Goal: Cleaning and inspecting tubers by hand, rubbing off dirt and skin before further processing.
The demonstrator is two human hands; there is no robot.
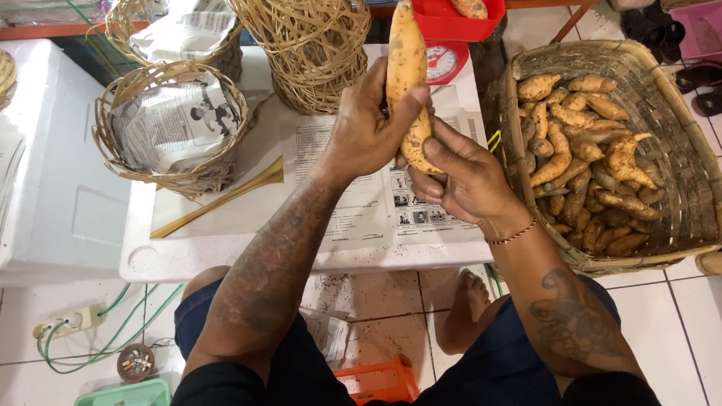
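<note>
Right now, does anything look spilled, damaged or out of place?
Dark crumbs lie scattered on the floor tiles under the table edge, like spilled dirt. The sweet potato held by both hands shows dark spots. Nothing else stands out.

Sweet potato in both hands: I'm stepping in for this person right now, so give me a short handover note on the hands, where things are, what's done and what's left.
Left hand: gripping the long sweet potato at its middle, upright over the white table.
Right hand: fingers on its lower end.
Big woven basket on the right: holds a pile of sweet potatoes.
Red scale tray behind: one sweet potato on it.
Paper-lined small basket on the left: no sweet potatoes visible inside.
Done: one on the scale. Left: the held one and the pile.
</note>
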